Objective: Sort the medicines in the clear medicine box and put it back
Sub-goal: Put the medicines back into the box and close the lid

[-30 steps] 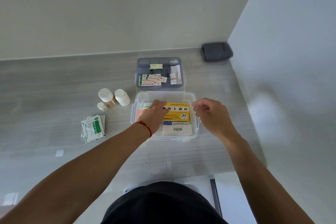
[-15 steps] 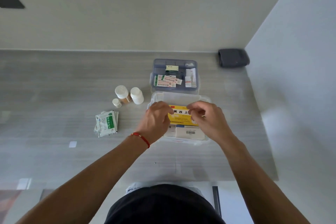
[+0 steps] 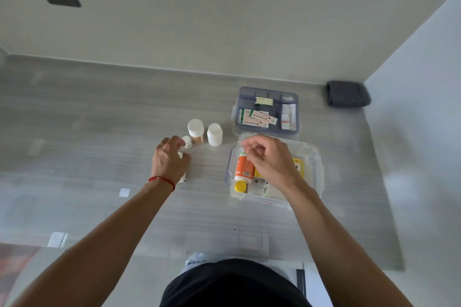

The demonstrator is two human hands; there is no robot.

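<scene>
Head view: mid-sort; right hand [image 3: 268, 162] pinches orange bottle [image 3: 244, 168] in box [image 3: 313, 172]; left hand [image 3: 171, 159] curls over sachets. Next, likely seat bottle.

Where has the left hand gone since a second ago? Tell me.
Yes, it moved: the left hand left the clear medicine box and now sits to its left, beside the small white bottle.

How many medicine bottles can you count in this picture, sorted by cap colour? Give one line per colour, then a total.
White-capped bottles standing on the floor: 3, namely the large bottle, the medium bottle and the small bottle.
Yellow-capped bottles: 1, the orange bottle lying in the clear medicine box.
Total: 4
</scene>
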